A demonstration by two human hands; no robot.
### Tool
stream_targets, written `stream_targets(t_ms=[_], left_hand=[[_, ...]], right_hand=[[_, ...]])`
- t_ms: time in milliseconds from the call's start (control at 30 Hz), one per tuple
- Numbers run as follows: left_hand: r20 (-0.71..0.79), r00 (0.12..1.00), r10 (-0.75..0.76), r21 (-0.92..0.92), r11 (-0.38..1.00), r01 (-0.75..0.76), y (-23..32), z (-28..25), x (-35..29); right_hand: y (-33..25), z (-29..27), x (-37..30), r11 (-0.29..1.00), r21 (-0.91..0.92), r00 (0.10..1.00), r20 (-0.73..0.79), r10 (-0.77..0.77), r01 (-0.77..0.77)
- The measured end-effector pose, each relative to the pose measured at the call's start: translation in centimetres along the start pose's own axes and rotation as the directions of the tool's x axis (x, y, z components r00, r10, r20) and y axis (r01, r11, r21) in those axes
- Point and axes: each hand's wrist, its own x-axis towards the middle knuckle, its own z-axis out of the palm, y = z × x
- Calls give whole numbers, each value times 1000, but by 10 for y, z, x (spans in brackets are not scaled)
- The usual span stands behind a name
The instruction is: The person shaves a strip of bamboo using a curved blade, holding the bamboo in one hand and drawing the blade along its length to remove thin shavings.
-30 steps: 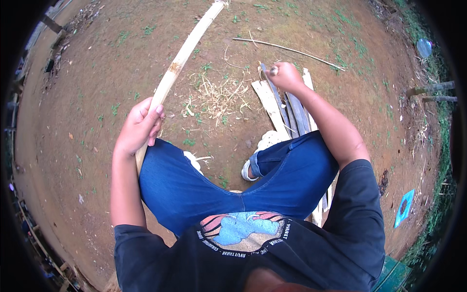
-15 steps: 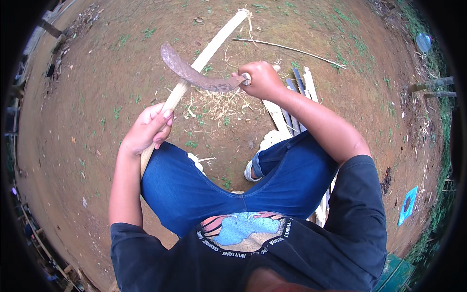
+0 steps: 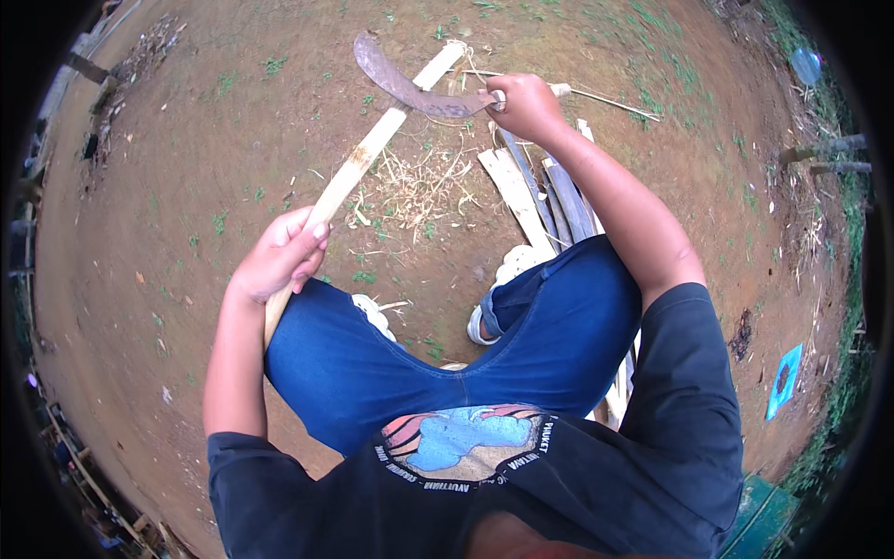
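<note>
A long pale wooden strip (image 3: 358,165) slants up from beside my left thigh, away to the right. My left hand (image 3: 287,249) is closed round its near part. My right hand (image 3: 527,105) grips the handle of a curved machete (image 3: 413,91), whose broad, worn blade lies across the strip near its far end. The blade points left, and its middle hides a short piece of the strip. A loose curled fibre hangs at the strip's far tip. Most of the handle is covered by my fingers.
Pale shavings (image 3: 419,186) lie scattered on the brown dirt ground beyond my feet. Several split wooden slats (image 3: 514,196), some pale and some dark, lie beside my right leg. A thin stick (image 3: 615,104) rests farther out. At the right are a blue sheet (image 3: 784,380) and wooden posts (image 3: 824,149).
My right hand has pushed the machete away along the strip, up and to the right, toward its far end. The strip's far end sits slightly lower and farther left. My left hand keeps its grip.
</note>
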Motion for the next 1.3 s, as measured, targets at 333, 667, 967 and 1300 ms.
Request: stream_targets(t_ms=[333,667,967,1300], left_hand=[[-20,998,-56,23,998,56,0,-5,-4],[5,999,-36,19,999,36,0,-7,-11],[-19,999,-36,82,996,37,3,-6,-19],[-87,996,14,196,981,4,2,-4,-18]], right_hand=[[-17,-11,2,951,119,955,116,273,-286],[-7,-18,4,955,81,945,193,265,-284],[145,-1,-11,668,74,668,-30,743,-740],[-15,-45,-47,791,491,921,61,386,-364]])
